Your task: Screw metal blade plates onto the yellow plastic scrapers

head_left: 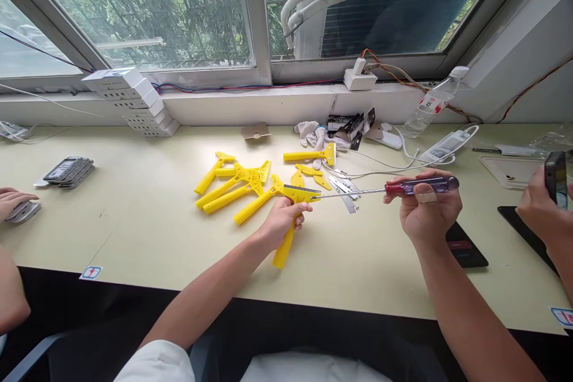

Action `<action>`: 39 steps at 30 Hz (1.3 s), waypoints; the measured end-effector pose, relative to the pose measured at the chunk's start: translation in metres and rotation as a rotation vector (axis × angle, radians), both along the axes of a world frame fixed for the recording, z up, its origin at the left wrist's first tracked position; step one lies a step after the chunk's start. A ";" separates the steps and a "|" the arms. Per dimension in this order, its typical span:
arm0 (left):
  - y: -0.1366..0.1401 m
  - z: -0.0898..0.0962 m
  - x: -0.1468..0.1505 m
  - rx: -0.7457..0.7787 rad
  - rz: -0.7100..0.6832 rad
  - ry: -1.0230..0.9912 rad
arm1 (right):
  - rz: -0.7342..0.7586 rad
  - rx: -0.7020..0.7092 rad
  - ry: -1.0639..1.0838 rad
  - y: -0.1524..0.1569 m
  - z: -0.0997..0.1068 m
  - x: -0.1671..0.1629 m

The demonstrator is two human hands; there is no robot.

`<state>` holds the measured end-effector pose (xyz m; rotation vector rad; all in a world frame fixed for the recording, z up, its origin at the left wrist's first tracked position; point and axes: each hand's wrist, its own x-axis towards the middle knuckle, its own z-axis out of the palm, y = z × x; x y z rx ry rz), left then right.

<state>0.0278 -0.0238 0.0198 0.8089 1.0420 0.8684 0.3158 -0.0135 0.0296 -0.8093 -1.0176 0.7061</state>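
Observation:
My left hand (283,222) is closed around a yellow scraper (283,250), its head up and its handle slanting down toward me. A metal blade lies along the scraper's head. In my right hand (427,215) is a screwdriver (432,185) with a purple and red handle, held level. The screwdriver's tip meets the right end of the scraper's head; whether it sits in a screw is too small to tell. Left of my left hand lie several yellow scraper handles (233,192). Beyond it rest another scraper (308,156), loose yellow pieces (308,171) and metal blades (344,190).
Behind are gloves (313,134), black packets (351,125), a power strip (447,146) with cables and a plastic bottle (432,104). White boxes (136,104) are stacked at back left. Other people's hands are at the left (13,203) and right, one holding a phone (555,179).

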 end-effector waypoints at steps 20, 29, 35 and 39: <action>0.000 -0.009 0.001 -0.016 0.017 0.050 | 0.097 0.272 -0.369 -0.014 0.023 -0.008; 0.002 -0.016 0.000 -0.060 0.004 0.005 | 0.275 0.383 -0.857 -0.010 0.085 -0.026; 0.001 -0.012 0.001 -0.060 -0.012 0.007 | 0.358 0.439 -1.150 0.001 0.121 -0.045; 0.001 -0.011 0.001 -0.077 0.001 0.012 | 0.347 0.420 -1.189 0.005 0.134 -0.051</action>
